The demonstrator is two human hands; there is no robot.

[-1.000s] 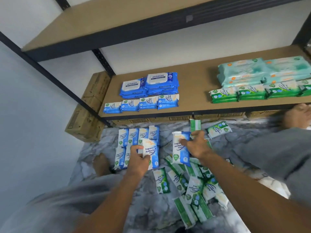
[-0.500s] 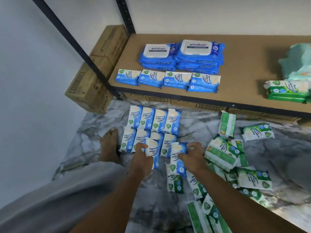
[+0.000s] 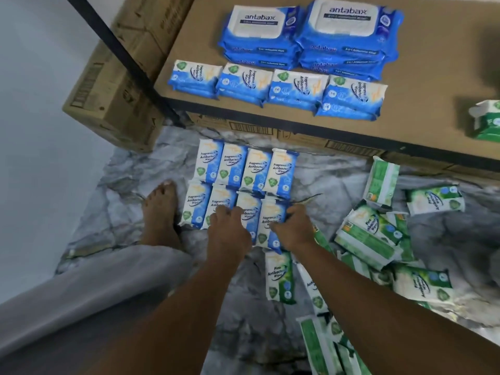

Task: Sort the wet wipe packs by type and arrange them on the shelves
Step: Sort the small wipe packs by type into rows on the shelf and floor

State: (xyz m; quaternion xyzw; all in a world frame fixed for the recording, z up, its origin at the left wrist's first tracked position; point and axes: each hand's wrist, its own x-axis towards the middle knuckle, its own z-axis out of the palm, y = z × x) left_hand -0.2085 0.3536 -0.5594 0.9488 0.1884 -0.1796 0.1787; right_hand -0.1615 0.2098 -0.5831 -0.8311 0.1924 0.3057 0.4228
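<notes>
Right hand [image 3: 293, 231] grips blue-white "Fragrance Free Antibacterial Wipes" pack [image 3: 270, 212], near-right corner of floor grid [image 3: 235, 166]. Left hand [image 3: 228, 234] lies on neighbouring pack [image 3: 250, 212], grip unclear. Blue "antabax" packs [image 3: 349, 33] on brown shelf [image 3: 433, 77]; green "Pine" packs [image 3: 280, 277] loose right.

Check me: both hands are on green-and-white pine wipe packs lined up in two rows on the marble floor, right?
Not quite. The head view shows the left hand and right hand on blue-and-white fragrance-free wipe packs lined up in two rows on the marble floor; the green-and-white pine wipe packs lie heaped beside them.
</notes>
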